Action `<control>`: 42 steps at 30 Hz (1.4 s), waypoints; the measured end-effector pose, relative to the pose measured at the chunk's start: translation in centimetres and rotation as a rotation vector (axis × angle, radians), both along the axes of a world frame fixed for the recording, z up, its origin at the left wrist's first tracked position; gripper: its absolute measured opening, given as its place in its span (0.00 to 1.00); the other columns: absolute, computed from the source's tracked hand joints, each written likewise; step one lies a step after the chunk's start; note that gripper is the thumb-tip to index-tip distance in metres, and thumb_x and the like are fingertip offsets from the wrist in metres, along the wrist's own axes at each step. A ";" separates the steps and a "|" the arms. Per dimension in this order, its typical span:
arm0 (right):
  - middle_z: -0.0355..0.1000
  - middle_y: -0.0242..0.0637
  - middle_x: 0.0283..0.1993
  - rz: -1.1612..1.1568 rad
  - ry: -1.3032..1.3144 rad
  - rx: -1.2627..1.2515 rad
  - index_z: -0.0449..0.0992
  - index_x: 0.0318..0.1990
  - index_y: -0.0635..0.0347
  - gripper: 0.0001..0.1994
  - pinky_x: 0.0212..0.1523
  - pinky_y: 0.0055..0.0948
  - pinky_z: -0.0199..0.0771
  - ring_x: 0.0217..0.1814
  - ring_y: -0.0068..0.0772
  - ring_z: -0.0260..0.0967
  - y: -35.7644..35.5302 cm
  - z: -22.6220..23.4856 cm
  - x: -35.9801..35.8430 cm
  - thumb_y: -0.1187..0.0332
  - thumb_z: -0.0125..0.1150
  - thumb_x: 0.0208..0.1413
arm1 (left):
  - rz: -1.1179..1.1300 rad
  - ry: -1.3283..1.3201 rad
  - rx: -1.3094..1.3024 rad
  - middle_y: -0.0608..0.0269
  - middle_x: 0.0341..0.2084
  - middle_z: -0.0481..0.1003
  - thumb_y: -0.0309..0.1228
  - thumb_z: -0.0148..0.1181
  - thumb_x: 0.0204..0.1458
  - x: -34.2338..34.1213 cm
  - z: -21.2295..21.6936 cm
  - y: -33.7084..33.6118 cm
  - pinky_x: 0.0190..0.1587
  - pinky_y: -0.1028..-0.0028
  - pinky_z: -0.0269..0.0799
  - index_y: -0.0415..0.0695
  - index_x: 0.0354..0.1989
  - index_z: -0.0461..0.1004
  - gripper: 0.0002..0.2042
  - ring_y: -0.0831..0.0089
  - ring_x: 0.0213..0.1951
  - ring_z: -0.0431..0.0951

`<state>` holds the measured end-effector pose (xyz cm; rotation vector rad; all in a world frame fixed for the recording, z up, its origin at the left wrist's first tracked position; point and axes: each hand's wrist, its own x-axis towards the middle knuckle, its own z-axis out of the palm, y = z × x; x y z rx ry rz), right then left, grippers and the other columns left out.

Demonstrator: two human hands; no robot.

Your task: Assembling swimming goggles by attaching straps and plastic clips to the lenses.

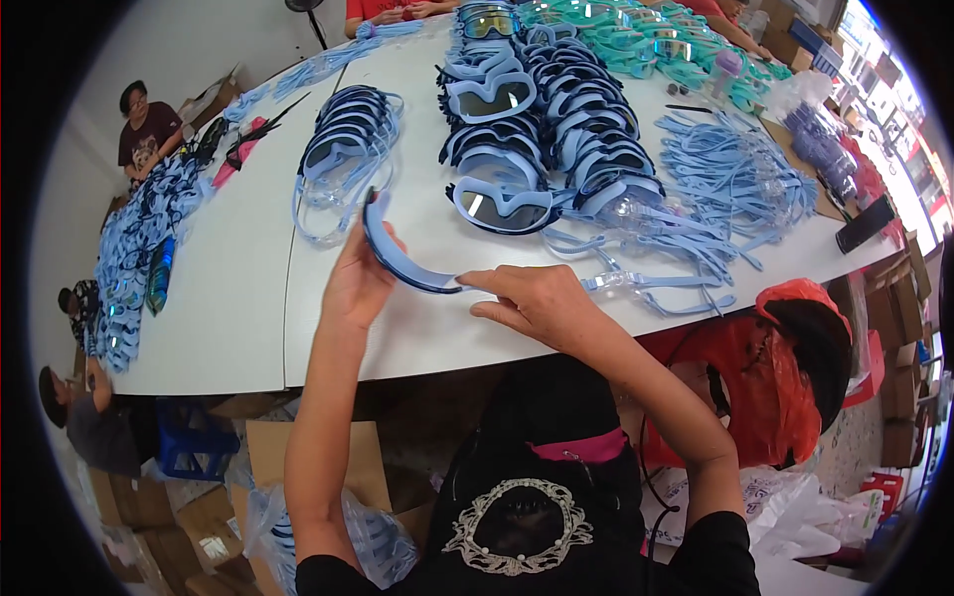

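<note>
My left hand [358, 281] grips a light blue goggle frame [396, 260] by one side, tilted edge-on above the table's near part. My right hand [545, 303] is at the frame's other end, index finger against its tip and the other fingers curled; the thumb is apart below. Just beyond my hands, a light blue goggle with a dark lens [502, 209] ends a row of similar ones. A light blue strap with a clear buckle [618, 282] lies to the right of my right hand.
A stack of strapped goggles [343, 139] stands at the left, with loose straps [730, 174] heaped at the right. Green goggles [646, 35] cover the far end. A black cylinder [865, 224] is near the right edge. Other people sit around the white table [238, 308]; a red bag [745, 387] hangs below.
</note>
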<state>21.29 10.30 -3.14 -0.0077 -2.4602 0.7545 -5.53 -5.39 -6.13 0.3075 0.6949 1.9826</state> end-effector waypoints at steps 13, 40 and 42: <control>0.86 0.45 0.46 -0.275 -0.204 -0.262 0.87 0.50 0.62 0.15 0.45 0.28 0.80 0.38 0.32 0.82 9.4 1.3 5.6 0.68 0.74 0.57 | 0.284 0.049 -0.172 0.65 0.35 0.79 0.44 0.62 0.68 -8.6 3.5 -4.8 0.48 0.68 0.79 0.52 0.52 0.80 0.12 0.69 0.39 0.79; 0.76 0.45 0.33 -0.143 0.095 -0.128 0.76 0.38 0.64 0.08 0.35 0.39 0.73 0.32 0.49 0.74 -0.6 4.5 -0.2 0.69 0.68 0.63 | -0.186 1.518 -0.381 0.59 0.40 0.73 0.38 0.71 0.58 8.4 10.5 -0.1 0.46 0.69 0.71 0.41 0.54 0.82 0.19 0.66 0.43 0.75; 0.76 0.44 0.33 -0.141 0.000 -0.168 0.75 0.38 0.64 0.09 0.35 0.41 0.73 0.32 0.50 0.74 -0.2 4.9 0.3 0.68 0.69 0.63 | -0.215 1.549 -0.411 0.58 0.40 0.73 0.39 0.70 0.59 8.7 10.6 0.0 0.46 0.68 0.71 0.41 0.54 0.82 0.19 0.66 0.43 0.75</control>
